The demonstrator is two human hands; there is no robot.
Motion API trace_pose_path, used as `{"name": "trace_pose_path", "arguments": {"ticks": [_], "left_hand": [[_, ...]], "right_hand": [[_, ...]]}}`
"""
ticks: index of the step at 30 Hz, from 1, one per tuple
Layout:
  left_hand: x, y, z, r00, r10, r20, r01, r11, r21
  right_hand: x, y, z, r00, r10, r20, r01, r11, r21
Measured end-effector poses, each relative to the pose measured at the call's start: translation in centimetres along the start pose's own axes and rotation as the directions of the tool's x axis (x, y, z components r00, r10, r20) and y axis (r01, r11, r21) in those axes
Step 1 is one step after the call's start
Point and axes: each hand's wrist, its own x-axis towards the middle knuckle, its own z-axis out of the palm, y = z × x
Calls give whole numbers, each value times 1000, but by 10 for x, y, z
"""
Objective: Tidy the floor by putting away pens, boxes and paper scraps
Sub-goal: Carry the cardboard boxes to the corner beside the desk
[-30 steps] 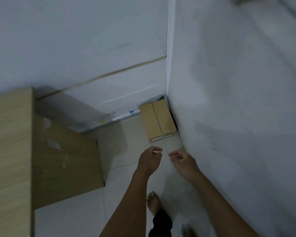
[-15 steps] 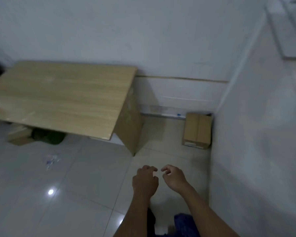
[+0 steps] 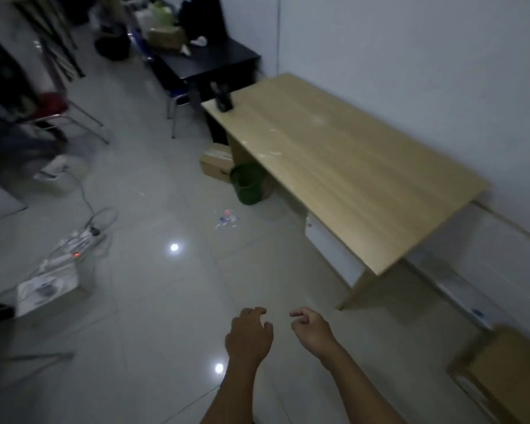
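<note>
My left hand (image 3: 249, 336) and my right hand (image 3: 312, 331) hang side by side low in the middle of the view, fingers loosely curled, nothing in either. A small scatter of paper scraps (image 3: 226, 219) lies on the tiled floor ahead, near a green bin (image 3: 248, 185) under the wooden desk (image 3: 343, 166). A cardboard box (image 3: 499, 374) sits in the corner at the right. Another cardboard box (image 3: 215, 162) rests beside the bin. A white box (image 3: 48, 287) lies on the floor at the left. A dark pen holder (image 3: 224, 99) stands on the desk's far end.
A power strip (image 3: 80, 240) with cables trails across the floor at the left. A red chair (image 3: 54, 110) and a black table (image 3: 208, 61) with clutter stand further back. The white wall (image 3: 410, 56) runs along the right.
The view has swung left, away from the corner; the cardboard box there has slid to the lower right. The desk, floor and scraps have come into sight. Both hands stay low and hold nothing.
</note>
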Motion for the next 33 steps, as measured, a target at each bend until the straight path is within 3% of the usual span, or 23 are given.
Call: {"name": "trace_pose_path", "arguments": {"ticks": [4, 7, 10, 23, 28, 33], "left_hand": [[58, -58, -70, 995, -93, -30, 81, 952, -294], [106, -97, -133, 979, -202, -6, 167, 826, -538], [148, -125, -184, 958, -283, 51, 243, 699, -673], [338, -152, -332, 967, -253, -25, 211, 852, -480], [414, -147, -387, 943, -317, -101, 263, 897, -355], [486, -148, -425, 936, -331, -120, 268, 892, -364]], "right_hand": [[48, -82, 62, 998, 7, 65, -12, 997, 73], [80, -149, 108, 996, 33, 87, -46, 987, 152], [107, -204, 140, 996, 55, 68, -71, 962, 265], [276, -382, 199, 992, 85, 93, -116, 898, 425], [358, -434, 217, 983, 134, 125, -173, 907, 384], [428, -484, 224, 985, 132, 114, -162, 936, 314]]}}
